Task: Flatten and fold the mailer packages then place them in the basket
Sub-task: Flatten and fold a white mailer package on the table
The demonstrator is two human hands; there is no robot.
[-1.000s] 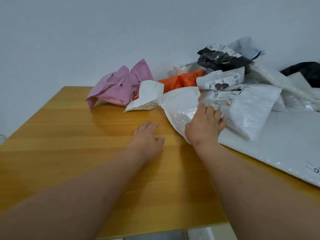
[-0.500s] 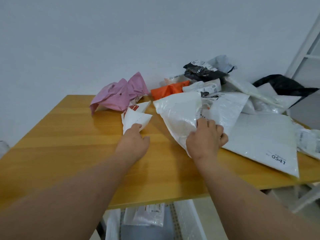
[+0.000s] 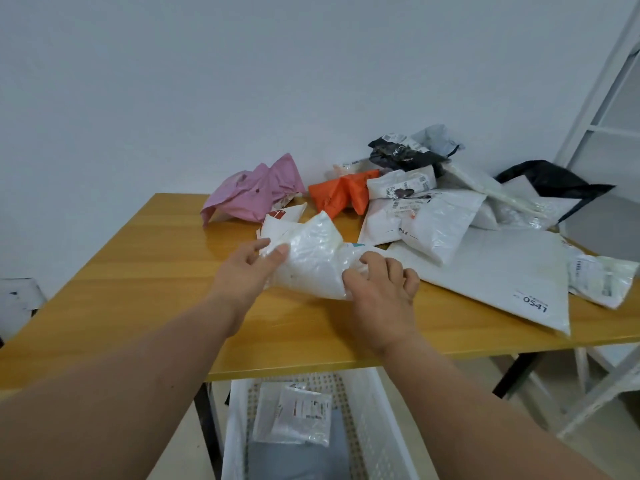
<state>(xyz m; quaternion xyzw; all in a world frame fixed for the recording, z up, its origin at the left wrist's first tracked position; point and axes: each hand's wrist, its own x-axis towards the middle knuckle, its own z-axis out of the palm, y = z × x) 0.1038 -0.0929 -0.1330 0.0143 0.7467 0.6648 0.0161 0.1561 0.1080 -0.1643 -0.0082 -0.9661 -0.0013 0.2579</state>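
A crumpled white bubble mailer (image 3: 313,259) lies on the wooden table (image 3: 138,282) between my hands. My left hand (image 3: 247,271) pinches its left edge with thumb and fingers. My right hand (image 3: 381,289) grips its right end, fingers curled over it. Behind it lies a pile of mailers: a pink one (image 3: 252,192), an orange one (image 3: 341,195), several white ones (image 3: 426,220), a black one (image 3: 398,155) and a large flat white one (image 3: 495,271). Below the table's front edge stands a white perforated basket (image 3: 377,420) holding a clear folded mailer (image 3: 298,417) on a grey one.
A small white mailer with a red mark (image 3: 280,216) lies just behind the held one. A black bag (image 3: 554,181) sits at the far right against the wall. A white metal rack (image 3: 606,140) stands to the right of the table. The table's left half is bare wood.
My left hand moved right from the small white mailer and took the bubble mailer's left edge. My right hand pulled that mailer nearer. The view tilted down, showing the basket.
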